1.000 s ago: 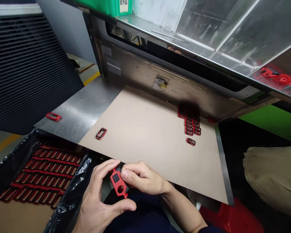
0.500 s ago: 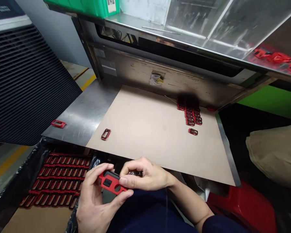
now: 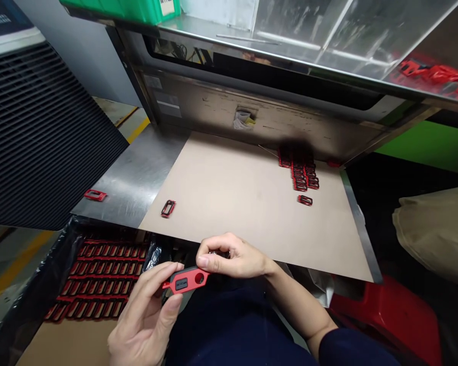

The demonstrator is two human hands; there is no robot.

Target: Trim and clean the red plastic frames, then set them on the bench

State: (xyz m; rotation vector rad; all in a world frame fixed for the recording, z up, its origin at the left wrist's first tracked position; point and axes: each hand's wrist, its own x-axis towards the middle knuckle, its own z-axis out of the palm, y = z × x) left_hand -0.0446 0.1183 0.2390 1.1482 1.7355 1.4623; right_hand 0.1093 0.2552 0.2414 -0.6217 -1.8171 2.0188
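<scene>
A red plastic part [image 3: 185,280] with a dark square window and a round hole lies flat and lengthwise in my left hand [image 3: 147,315], pinched by the fingers at its left end. Just above its right end is my right hand [image 3: 232,256], with the fingers curled around a small dark piece [image 3: 219,252] that is mostly hidden. Several red rectangular frames [image 3: 299,175] stand in a tight group at the far side of a beige card sheet [image 3: 248,213], with single frames [image 3: 168,208] [image 3: 305,200] lying apart on it.
A black-lined bin [image 3: 66,254] holds rows of red frames [image 3: 99,279] to the lower left. One frame [image 3: 95,195] lies on a steel sheet [image 3: 130,183]. A black ribbed panel [image 3: 41,137] stands at left, with a red stool [image 3: 385,315] and khaki cloth [image 3: 435,234] at right.
The red part has turned to lie lengthwise and now points right. My right hand has lifted up and away from it. The view has shifted slightly.
</scene>
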